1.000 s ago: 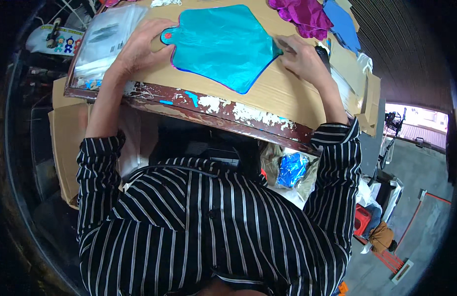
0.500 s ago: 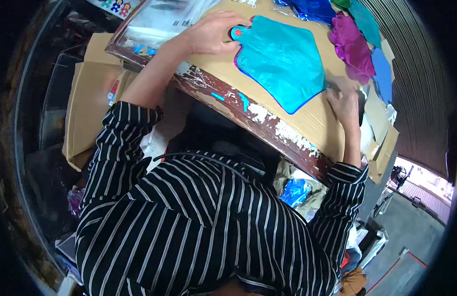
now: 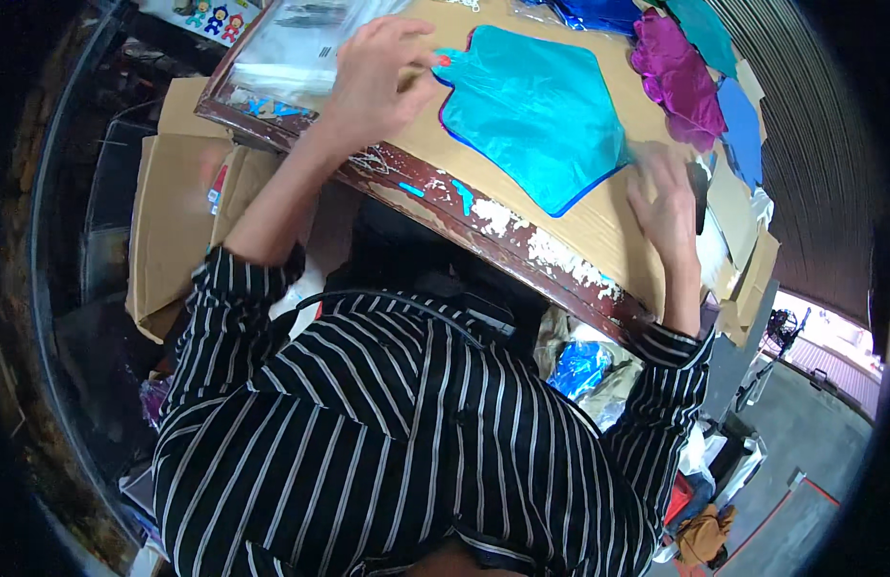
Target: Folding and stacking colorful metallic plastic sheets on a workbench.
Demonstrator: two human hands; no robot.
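A flat teal foil balloon [image 3: 536, 115], uninflated and angular in outline, lies on the cardboard-topped table [image 3: 599, 255]. Blue and magenta edges peek out from under it, so other foil pieces seem to lie beneath. Its narrow neck tab with a red spot points to the left. My left hand [image 3: 373, 87] hovers beside that tab, thumb and fingers apart, a fingertip close to the red spot. At the balloon's right corner is my right hand [image 3: 668, 207]; its fingertips are smeared by motion, and whether they pinch the foil cannot be made out.
Clear plastic bags [image 3: 291, 48] lie at the table's left. Magenta foil [image 3: 677, 82], blue foil [image 3: 741, 130] and teal foil [image 3: 704, 37] rest along the far right. The worn table edge [image 3: 483, 216] runs before me. An open cardboard box [image 3: 175, 212] stands at left.
My left hand has drawn back to the left and its fingers have opened off the neck tab. The balloon appears shifted slightly left in view. My right hand stays at its corner.
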